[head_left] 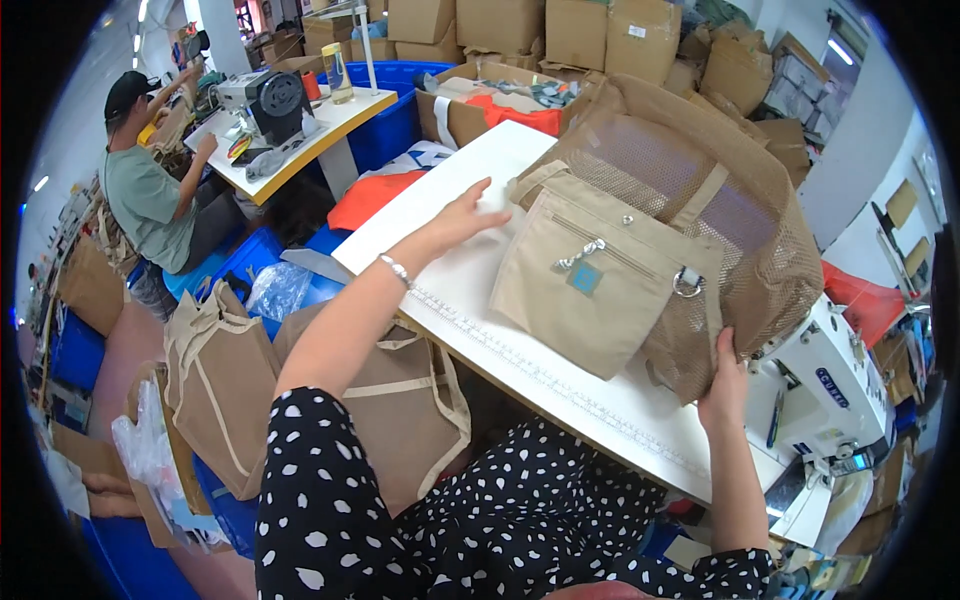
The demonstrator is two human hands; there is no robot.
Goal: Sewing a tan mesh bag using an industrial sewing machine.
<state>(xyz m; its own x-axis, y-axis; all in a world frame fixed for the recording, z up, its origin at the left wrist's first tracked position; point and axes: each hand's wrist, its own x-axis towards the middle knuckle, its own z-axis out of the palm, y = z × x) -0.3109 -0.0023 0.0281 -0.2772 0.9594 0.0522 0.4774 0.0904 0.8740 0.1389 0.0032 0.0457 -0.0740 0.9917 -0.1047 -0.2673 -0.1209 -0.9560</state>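
Observation:
A beige tote bag with brown mesh [750,230], a canvas front pocket [560,320], zipper, cord pull, small teal patch and metal ring lies on the white sewing table [410,260]. My left hand [460,218] is raised at the bag's left side, fingers apart and holding nothing. My right hand [722,380] grips the bag's lower right edge. A measuring scale runs along the table's near edge. Just right of my right hand is a white sewing machine [820,380], with a pen beside it.
A co-worker [145,200] sits at another sewing table [290,160] at the upper left. Cardboard boxes [575,45] are stacked behind. Brown bags [215,400] hang over blue bins [240,265] on my left. A red cloth [860,300] lies beyond the machine.

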